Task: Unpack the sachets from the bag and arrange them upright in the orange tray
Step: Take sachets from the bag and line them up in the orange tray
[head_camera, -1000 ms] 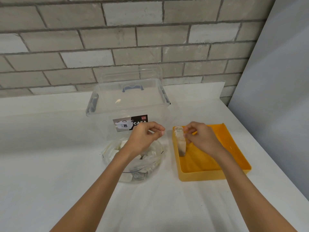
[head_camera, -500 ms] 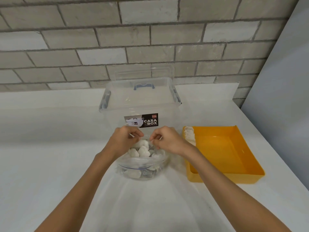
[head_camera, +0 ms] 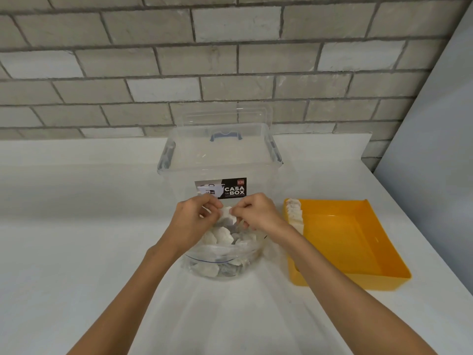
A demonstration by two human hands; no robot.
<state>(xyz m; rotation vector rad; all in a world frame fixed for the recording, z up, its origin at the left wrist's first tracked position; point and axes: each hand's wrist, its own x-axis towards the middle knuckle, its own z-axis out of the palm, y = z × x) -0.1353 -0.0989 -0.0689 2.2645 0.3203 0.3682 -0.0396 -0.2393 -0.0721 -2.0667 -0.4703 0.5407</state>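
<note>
**Three things on the flat white tabletop (head_camera: 76, 252)**

A clear plastic bag (head_camera: 204, 254), filled with small white sachets (head_camera: 222, 235), stood at the middle of the tabletop. Just behind it, touching or nearly so, stood a tall clear plastic lidded storage box (head_camera: 222, 160). To the bag's right lay a rectangular orange plastic tray (head_camera: 345, 239).

Over the mouth of a clear plastic bag (head_camera: 225, 254) full of small white sachets, the right hand (head_camera: 258, 213) pinches one white sachet (head_camera: 228, 213). The left hand (head_camera: 192, 221) has its fingers curled at the sachet's other edge, though whether they pinch the sachet or the bag's rim is unclear. Just behind stands a lidded clear plastic box (head_camera: 222, 155). To the right lies the orange rectangular tray (head_camera: 345, 242) with a row of upright sachets (head_camera: 294, 213) against its left wall, all on a white table (head_camera: 76, 252).
</note>
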